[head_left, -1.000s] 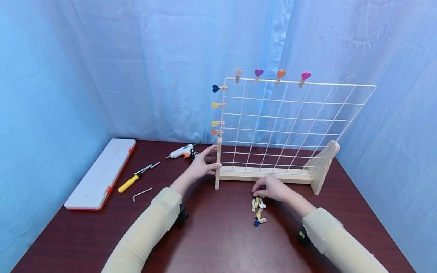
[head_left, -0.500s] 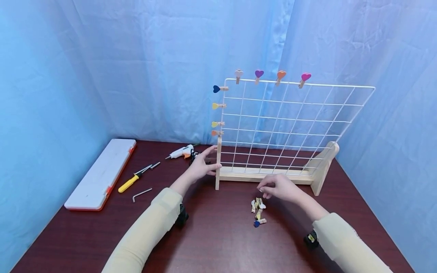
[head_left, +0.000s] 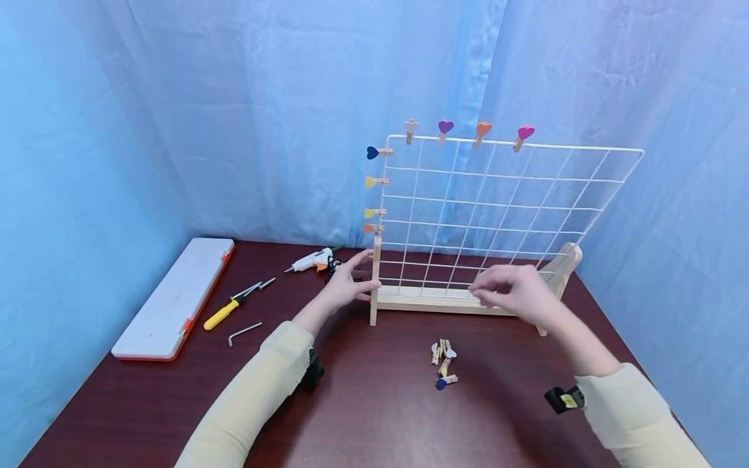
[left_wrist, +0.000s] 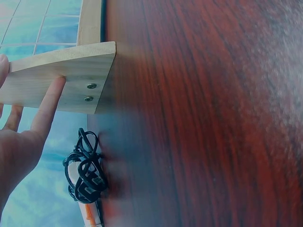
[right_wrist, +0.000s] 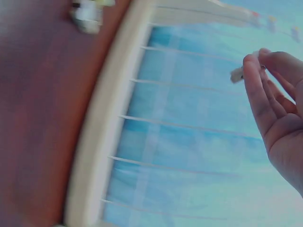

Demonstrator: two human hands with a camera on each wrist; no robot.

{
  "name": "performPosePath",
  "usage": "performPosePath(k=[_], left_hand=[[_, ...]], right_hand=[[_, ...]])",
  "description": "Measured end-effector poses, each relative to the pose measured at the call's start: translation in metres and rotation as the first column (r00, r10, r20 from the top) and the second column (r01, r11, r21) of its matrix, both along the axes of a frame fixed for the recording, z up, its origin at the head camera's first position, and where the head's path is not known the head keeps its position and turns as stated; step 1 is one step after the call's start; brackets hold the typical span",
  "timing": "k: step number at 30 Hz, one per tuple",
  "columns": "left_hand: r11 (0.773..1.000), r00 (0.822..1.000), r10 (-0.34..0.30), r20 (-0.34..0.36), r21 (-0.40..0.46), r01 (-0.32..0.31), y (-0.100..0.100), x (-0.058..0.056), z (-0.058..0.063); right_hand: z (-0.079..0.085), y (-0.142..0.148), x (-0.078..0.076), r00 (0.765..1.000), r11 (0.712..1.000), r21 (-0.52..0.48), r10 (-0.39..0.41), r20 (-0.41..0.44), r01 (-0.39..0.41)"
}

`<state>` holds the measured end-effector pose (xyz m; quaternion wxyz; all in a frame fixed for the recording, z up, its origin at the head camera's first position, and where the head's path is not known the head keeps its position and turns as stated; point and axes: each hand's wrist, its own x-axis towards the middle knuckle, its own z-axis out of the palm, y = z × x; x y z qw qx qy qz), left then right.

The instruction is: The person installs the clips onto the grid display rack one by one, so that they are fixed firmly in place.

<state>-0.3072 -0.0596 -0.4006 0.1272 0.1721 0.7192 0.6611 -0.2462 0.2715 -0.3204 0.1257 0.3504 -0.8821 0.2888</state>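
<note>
At the left end of a wooden stand (head_left: pixel 421 303) holding an upright white wire grid (head_left: pixel 497 174), my left hand (head_left: pixel 345 284) grips the side board (left_wrist: pixel 78 78). Its thumb lies at the front edge, other fingers reach the back edge, and one fingertip touches the outer face. My right hand (head_left: pixel 517 294), before the grid's lower right part, pinches a small pale wooden clothespin (right_wrist: pixel 236 74), mostly hidden by the fingertips. Heart-topped clothespins line the grid's top, one of them purple (head_left: pixel 446 127), and its left edge, one of them dark blue (head_left: pixel 372 153).
Several loose heart clothespins (head_left: pixel 443 357) lie in a small pile before the stand. To the left are a white case (head_left: pixel 172 299), a yellow-handled screwdriver (head_left: pixel 221 315), a hex key (head_left: pixel 244 331) and a glue gun (head_left: pixel 313 260) with a coiled black cord (left_wrist: pixel 87 170).
My right hand has picked a clothespin from the pile and moved up and to the right with it, to the front of the grid. My left hand stays at the stand.
</note>
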Motion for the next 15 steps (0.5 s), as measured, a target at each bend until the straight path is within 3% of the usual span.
performPosePath(k=[4, 6, 11, 15], left_hand=[[1.0, 1.0, 0.012, -0.004, 0.007, -0.012, 0.001, -0.006, -0.007], [1.0, 1.0, 0.024, -0.019, 0.009, -0.024, 0.002, -0.01, -0.013], [0.999, 0.997, 0.051, -0.051, -0.005, -0.052, 0.003, -0.013, -0.022], [0.999, 0.998, 0.051, -0.037, -0.005, -0.051, 0.002, -0.012, -0.019]], right_hand=[[0.046, 0.005, 0.011, 1.0, 0.991, -0.132, 0.001, 0.017, 0.001], [0.068, 0.007, 0.015, 0.999, 0.963, -0.267, 0.05, 0.019, -0.043], [0.112, 0.014, 0.017, 0.976, 0.808, -0.549, 0.202, -0.08, -0.213], [0.137, 0.024, 0.005, 0.983, 0.733, -0.655, 0.139, -0.122, -0.185]])
